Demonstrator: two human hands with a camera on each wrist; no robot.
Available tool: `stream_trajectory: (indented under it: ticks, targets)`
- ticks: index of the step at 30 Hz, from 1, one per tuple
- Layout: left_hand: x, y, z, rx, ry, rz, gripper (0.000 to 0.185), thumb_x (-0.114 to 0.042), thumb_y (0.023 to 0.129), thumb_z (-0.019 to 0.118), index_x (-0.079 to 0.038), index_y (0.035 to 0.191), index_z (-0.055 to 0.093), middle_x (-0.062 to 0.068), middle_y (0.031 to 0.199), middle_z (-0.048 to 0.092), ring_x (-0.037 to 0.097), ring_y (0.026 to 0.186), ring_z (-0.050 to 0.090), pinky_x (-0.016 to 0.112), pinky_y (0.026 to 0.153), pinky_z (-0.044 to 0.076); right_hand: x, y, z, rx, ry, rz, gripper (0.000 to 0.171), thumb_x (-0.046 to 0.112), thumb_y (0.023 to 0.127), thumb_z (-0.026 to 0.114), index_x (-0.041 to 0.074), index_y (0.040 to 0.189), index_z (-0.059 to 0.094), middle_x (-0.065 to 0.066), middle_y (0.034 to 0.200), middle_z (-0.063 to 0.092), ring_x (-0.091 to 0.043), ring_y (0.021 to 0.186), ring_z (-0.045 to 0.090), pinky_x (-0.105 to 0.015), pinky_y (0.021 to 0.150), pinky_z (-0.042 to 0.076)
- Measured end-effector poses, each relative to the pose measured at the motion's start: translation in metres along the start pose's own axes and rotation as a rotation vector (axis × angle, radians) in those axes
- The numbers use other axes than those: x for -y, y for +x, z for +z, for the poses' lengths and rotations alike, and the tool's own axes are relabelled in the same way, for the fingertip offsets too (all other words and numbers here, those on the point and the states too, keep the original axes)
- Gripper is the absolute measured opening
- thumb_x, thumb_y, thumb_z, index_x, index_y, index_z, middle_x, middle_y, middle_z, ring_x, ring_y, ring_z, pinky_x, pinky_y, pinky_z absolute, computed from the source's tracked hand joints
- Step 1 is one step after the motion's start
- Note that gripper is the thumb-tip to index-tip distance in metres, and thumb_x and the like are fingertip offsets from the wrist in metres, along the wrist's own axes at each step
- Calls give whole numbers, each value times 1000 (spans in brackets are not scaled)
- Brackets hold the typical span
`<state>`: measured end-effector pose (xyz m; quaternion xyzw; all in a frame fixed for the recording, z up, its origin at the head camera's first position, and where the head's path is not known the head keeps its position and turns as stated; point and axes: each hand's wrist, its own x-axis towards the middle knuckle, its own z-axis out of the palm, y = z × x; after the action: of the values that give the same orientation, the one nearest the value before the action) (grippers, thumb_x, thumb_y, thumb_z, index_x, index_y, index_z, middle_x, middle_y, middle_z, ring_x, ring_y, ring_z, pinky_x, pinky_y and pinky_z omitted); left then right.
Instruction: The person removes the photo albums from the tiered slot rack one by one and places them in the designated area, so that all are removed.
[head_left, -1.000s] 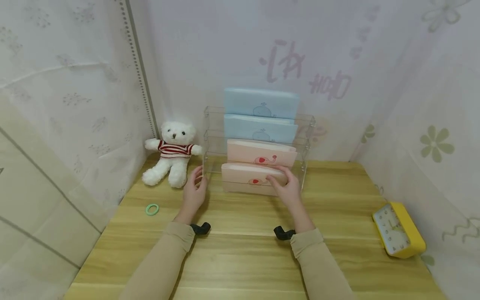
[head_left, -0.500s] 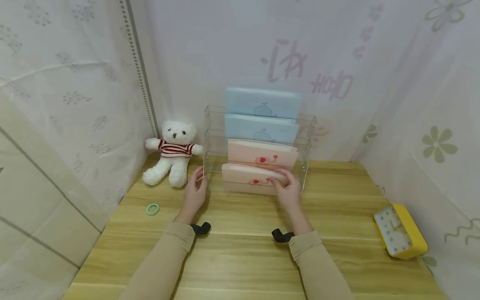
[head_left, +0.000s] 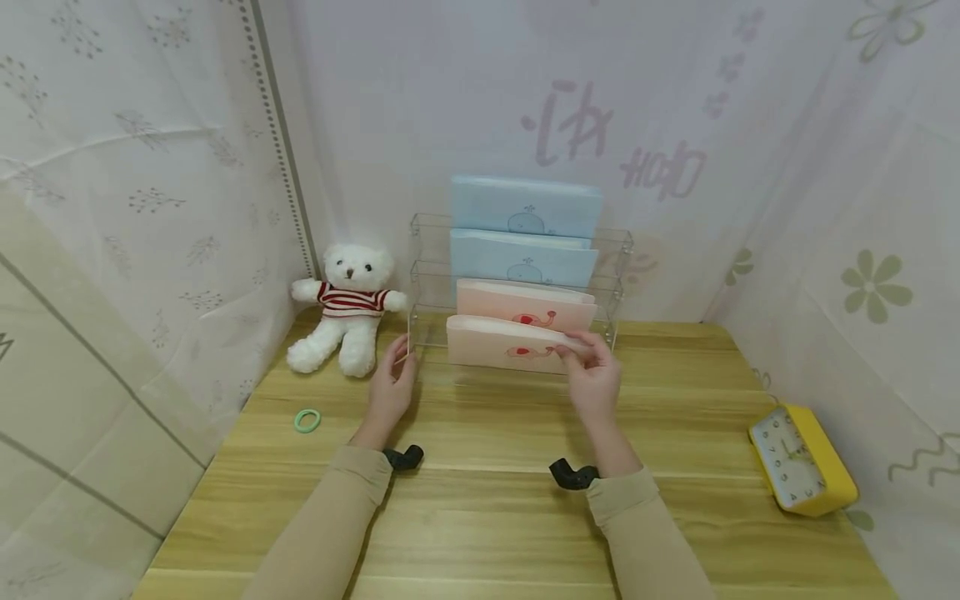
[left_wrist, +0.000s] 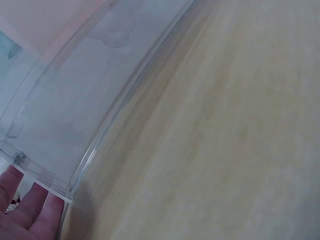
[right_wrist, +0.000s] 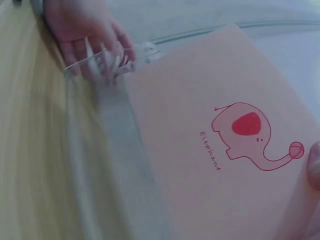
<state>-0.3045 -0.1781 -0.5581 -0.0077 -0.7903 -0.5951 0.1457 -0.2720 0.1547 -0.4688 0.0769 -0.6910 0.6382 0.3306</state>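
Note:
In the head view my right hand (head_left: pixel 595 383) pinches the right end of the front pink notebook (head_left: pixel 495 343), thumb on its face. The cover, with a red elephant drawing (right_wrist: pixel 247 125), fills much of the right wrist view. This notebook stands at the lowest front tier of a clear acrylic rack (head_left: pixel 619 287), its bottom edge above the tier's lower edge. My left hand (head_left: pixel 390 383) touches the rack's left side panel from outside; fingers (left_wrist: pixel 48 212) lie against it in the left wrist view. Behind are another pink notebook (head_left: pixel 487 302) and two blue notebooks, upper (head_left: pixel 480 200) and lower (head_left: pixel 480 254).
A white teddy bear (head_left: pixel 352 300) in a striped sweater sits left of the rack. A green ring (head_left: pixel 307 421) lies on the wooden table (head_left: pixel 480 533). A yellow clock (head_left: pixel 806 458) stands at the right edge, and patterned curtains surround the table.
The front pink notebook has risen and shifted slightly right with my right hand. My left hand stays at the rack's side. The other notebooks have not moved.

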Motion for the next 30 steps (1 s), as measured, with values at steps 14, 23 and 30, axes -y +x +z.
stream_trajectory:
  ticks: [14,23,30]
  targets:
    - [-1,2,0,5,-26,-15,49,-19,116,57,-18,164,51,23,160,60,45,143,63,61,116,52,23,-9,-14,249,-173,245,24,5,96,85,4,120,80,-23,125,78,-11,93,67,-17,68,52]
    - [0,1,2,-3,-35,-8,49,-19,116,57,-19,164,51,24,159,60,46,141,64,61,117,51,11,-12,-19,391,-255,415,29,9,100,82,7,128,77,-16,146,69,-28,108,67,-21,71,51]
    - [0,0,2,-11,-31,-1,49,-16,115,58,-16,163,52,24,158,62,46,139,66,61,114,53,5,-8,-26,486,-329,380,29,13,100,82,12,129,77,-15,151,68,-37,144,57,-50,109,51]
